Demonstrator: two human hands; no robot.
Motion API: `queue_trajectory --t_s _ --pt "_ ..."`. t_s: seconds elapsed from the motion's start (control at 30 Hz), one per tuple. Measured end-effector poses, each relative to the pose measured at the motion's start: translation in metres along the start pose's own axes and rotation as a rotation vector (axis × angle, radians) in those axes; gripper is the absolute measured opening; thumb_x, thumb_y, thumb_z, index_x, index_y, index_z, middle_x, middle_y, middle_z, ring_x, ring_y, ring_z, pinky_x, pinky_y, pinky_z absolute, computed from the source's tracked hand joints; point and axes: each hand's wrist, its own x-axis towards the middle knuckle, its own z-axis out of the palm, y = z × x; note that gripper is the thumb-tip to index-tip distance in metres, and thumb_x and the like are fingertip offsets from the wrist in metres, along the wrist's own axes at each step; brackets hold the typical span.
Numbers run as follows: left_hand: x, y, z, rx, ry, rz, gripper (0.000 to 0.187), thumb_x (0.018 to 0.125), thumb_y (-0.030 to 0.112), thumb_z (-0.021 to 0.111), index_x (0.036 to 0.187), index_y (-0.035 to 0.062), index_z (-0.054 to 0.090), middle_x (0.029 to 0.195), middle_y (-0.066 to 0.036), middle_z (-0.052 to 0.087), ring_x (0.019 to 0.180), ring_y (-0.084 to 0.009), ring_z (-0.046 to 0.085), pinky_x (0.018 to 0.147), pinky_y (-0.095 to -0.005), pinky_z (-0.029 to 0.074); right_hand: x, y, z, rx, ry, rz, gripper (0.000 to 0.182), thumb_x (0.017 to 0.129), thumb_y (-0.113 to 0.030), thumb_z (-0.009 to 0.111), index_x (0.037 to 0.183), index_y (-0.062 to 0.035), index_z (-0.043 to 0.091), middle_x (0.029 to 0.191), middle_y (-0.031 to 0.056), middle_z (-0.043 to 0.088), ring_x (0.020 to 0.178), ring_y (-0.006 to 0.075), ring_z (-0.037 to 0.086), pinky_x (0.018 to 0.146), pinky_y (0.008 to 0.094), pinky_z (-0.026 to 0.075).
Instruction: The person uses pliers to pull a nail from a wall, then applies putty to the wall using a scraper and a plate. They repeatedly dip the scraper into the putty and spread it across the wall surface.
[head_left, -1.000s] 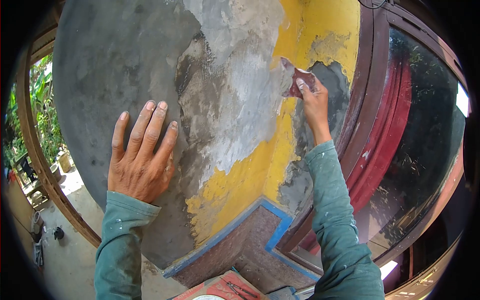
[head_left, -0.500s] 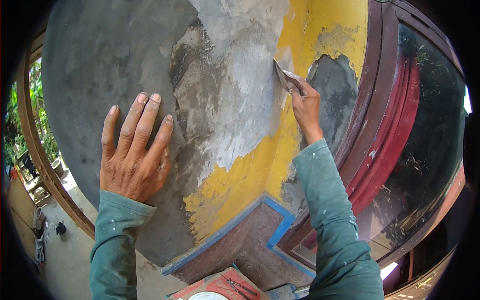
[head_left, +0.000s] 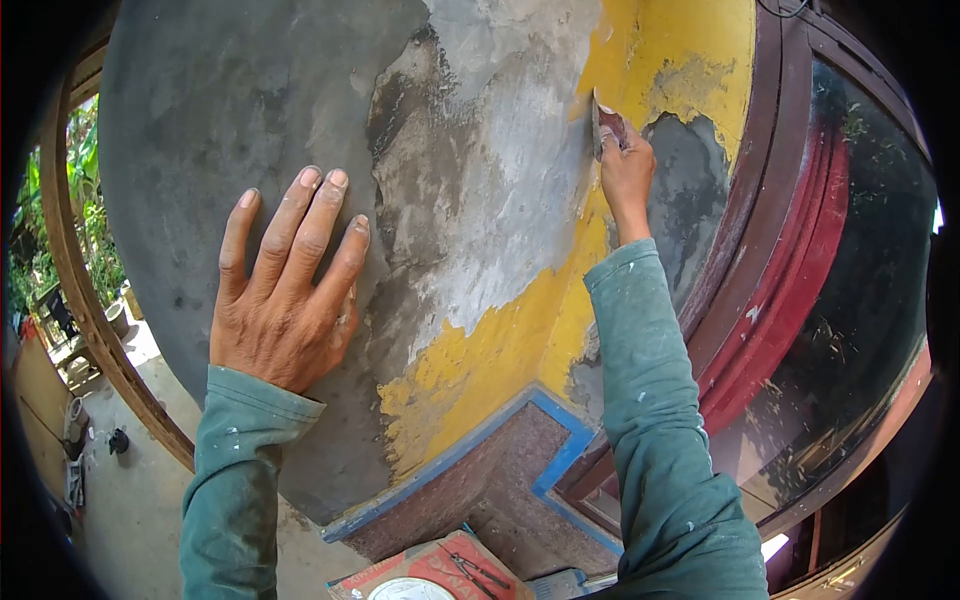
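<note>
Sheet (head_left: 608,122) juts upward past the right hand (head_left: 628,178), pinched in its grip; left hand (head_left: 283,305) splayed.

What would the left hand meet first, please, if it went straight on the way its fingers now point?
The way looks free: the left hand points up along the grey wall toward the picture's top, though whether it touches is unclear.

The wall (head_left: 230,120) was matt grey cement on the left, fairly smooth, breaking into a rough, pitted edge. The pale coat (head_left: 510,200) looked chalky; the yellow paint (head_left: 500,350) beside it was flaking. The sheet (head_left: 607,122), far right of centre, was thin, its material unclear. The sleeves (head_left: 650,350) were matt, specked cloth. Right, glass (head_left: 860,270) shone; left, the post (head_left: 113,345) was wood. The near box (head_left: 430,562) looked like printed cardboard.
</note>
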Motion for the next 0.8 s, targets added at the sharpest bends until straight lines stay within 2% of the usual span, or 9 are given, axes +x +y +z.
queue_trajectory --t_s 0.1,0.2,0.3,0.43,0.57,0.67,0.7,0.73,0.8 --pt "0.001 0.001 0.001 -0.006 0.040 -0.009 0.050 0.078 0.023 0.080 0.125 0.0278 0.064 0.158 0.001 0.045 0.149 -0.0171 0.037 0.130 -0.0452 0.015 -0.030 -0.004 0.000 0.164 -0.027 -0.275 0.029 0.094 -0.008 0.063 0.122 -0.0062 0.069 0.113 0.0186 0.074 0.104 0.0330 0.073 0.088 0.0365 0.055" --pt "0.001 0.001 -0.001 -0.028 0.022 -0.012 0.049 0.079 0.022 0.080 0.125 0.0270 0.063 0.158 0.001 0.044 0.149 -0.0172 0.036 0.130 -0.0456 0.015 -0.070 -0.004 -0.011 -0.086 -0.161 -0.304 0.029 0.093 -0.004 0.063 0.121 -0.0081 0.069 0.111 0.0162 0.075 0.104 0.0271 0.074 0.086 0.0353 0.055" --pt "0.001 0.002 0.000 -0.022 0.028 -0.006 0.049 0.080 0.022 0.079 0.126 0.0271 0.063 0.159 0.001 0.043 0.150 -0.0170 0.035 0.130 -0.0455 0.014 -0.080 0.006 -0.041 -0.044 -0.344 -0.310 0.030 0.093 0.000 0.061 0.120 -0.0098 0.069 0.109 0.0167 0.075 0.103 0.0271 0.075 0.085 0.0348 0.056" --pt "0.000 0.001 -0.001 -0.011 0.019 0.000 0.048 0.082 0.022 0.076 0.128 0.0282 0.063 0.159 0.001 0.043 0.149 -0.0169 0.035 0.130 -0.0451 0.014 -0.047 0.000 -0.051 0.203 -0.102 -0.344 0.032 0.095 0.002 0.058 0.123 -0.0099 0.069 0.109 0.0200 0.073 0.101 0.0356 0.073 0.083 0.0355 0.056" --pt "0.002 0.001 -0.004 0.005 0.013 0.000 0.049 0.083 0.021 0.075 0.129 0.0292 0.063 0.159 0.001 0.044 0.149 -0.0172 0.036 0.130 -0.0448 0.014 -0.025 -0.009 -0.018 0.119 0.036 -0.350 0.030 0.091 0.002 0.063 0.119 -0.0055 0.070 0.109 0.0213 0.072 0.099 0.0369 0.072 0.083 0.0369 0.055" --pt "0.002 0.001 -0.002 0.008 0.014 -0.003 0.049 0.082 0.022 0.076 0.129 0.0295 0.063 0.159 0.001 0.044 0.149 -0.0172 0.036 0.131 -0.0447 0.013 -0.062 -0.002 0.015 -0.029 0.000 -0.274 0.030 0.092 -0.001 0.062 0.119 -0.0067 0.071 0.108 0.0215 0.072 0.099 0.0328 0.073 0.084 0.0345 0.054" --pt "0.002 0.001 -0.001 0.012 0.005 -0.011 0.049 0.082 0.022 0.076 0.129 0.0295 0.063 0.159 0.001 0.044 0.149 -0.0172 0.036 0.131 -0.0447 0.013 -0.080 0.000 0.018 0.040 0.019 -0.300 0.032 0.088 0.000 0.064 0.119 -0.0053 0.070 0.102 0.0246 0.069 0.094 0.0423 0.068 0.081 0.0377 0.053" --pt "0.002 0.002 -0.001 0.012 0.007 -0.011 0.049 0.082 0.022 0.076 0.129 0.0295 0.063 0.159 0.001 0.044 0.149 -0.0171 0.036 0.131 -0.0447 0.013 -0.097 0.001 0.010 0.044 0.007 -0.299 0.032 0.088 0.000 0.064 0.119 -0.0053 0.070 0.102 0.0246 0.069 0.094 0.0423 0.068 0.081 0.0377 0.053" --pt "0.001 0.002 -0.001 0.010 0.011 -0.010 0.049 0.082 0.022 0.076 0.129 0.0296 0.063 0.159 0.001 0.044 0.149 -0.0170 0.036 0.131 -0.0446 0.013 -0.113 0.006 -0.020 -0.005 -0.245 -0.347 0.032 0.090 0.001 0.062 0.120 -0.0058 0.071 0.105 0.0203 0.073 0.096 0.0341 0.073 0.083 0.0351 0.054"
